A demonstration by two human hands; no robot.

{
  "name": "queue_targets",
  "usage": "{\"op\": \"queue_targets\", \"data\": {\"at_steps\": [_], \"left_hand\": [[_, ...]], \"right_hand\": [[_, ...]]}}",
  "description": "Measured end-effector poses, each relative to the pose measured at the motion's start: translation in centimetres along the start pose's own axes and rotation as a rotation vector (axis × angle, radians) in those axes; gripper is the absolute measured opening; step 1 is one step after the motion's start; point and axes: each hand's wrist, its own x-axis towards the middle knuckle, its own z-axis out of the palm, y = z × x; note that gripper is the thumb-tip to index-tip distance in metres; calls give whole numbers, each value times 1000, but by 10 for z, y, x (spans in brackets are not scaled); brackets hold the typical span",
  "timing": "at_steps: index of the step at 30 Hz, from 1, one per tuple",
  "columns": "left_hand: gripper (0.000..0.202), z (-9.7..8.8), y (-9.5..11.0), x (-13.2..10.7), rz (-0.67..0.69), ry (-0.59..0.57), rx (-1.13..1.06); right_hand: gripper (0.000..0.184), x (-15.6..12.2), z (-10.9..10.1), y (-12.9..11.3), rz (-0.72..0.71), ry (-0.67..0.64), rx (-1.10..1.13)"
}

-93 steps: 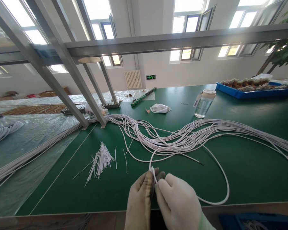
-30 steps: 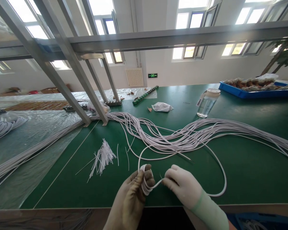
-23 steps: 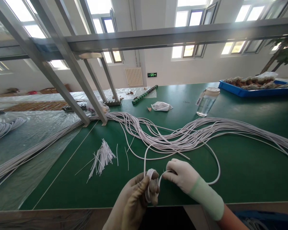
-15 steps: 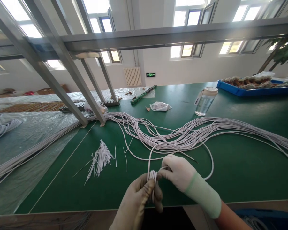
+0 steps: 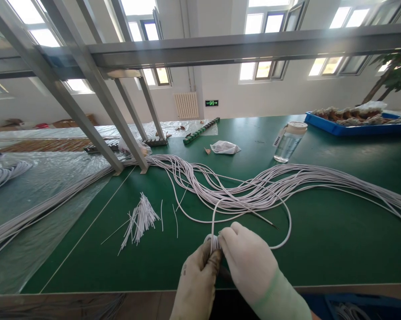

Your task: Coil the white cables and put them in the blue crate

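Observation:
My gloved left hand [image 5: 198,278] pinches a small wound coil of white cable [image 5: 214,242] near the front edge of the green table. Close against its right side, my gloved right hand [image 5: 249,262] has its fingers pressed together at the coil; the cable in its fingertips is mostly hidden. One strand rises from the coil and runs back to a long bundle of white cables [image 5: 200,186] lying across the table. To the left lies a pile of short cut white pieces [image 5: 142,218], with a few loose ones beside it.
Grey metal frame posts [image 5: 114,124] stand on the table at left, joined to a crossbar [image 5: 220,51]. Farther back are a clear water bottle [image 5: 290,142], a crumpled plastic bag [image 5: 225,147], a green slotted strip [image 5: 202,130] and a blue tray [image 5: 354,130].
My right hand has moved in against the coil and turned, its back now more toward me. The coil has tilted so its loops show from above. The view has shifted slightly.

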Motion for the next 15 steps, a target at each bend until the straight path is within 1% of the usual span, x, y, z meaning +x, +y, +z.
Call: {"op": "queue_targets", "data": {"at_steps": [2,4,5,6,7,9,12,15], "left_hand": [[37,2,1,1,-15,14,-128],[32,2,2,1,-40,3,-309],[30,0,3,1,-57,0,-398],[28,-1,4,1,-70,2,-467],[27,-3,5,0,-73,5,-508],[26,-9,7,-3,-46,25,-514],[27,-15,9,-6,-8,53,-463],[26,-17,7,-4,-3,27,-485]], "right_hand": [[10,-13,10,-13,-30,103,-51],[20,-27,21,-26,-58,218,-88],[24,-34,26,-31,-71,242,-102],[25,-40,29,-34,-80,238,-117],[23,-45,31,-36,-82,207,-130],[22,-50,31,-36,-73,126,-119],[26,-52,26,-29,-52,84,1],[29,-54,25,-24,-39,69,107]]}}
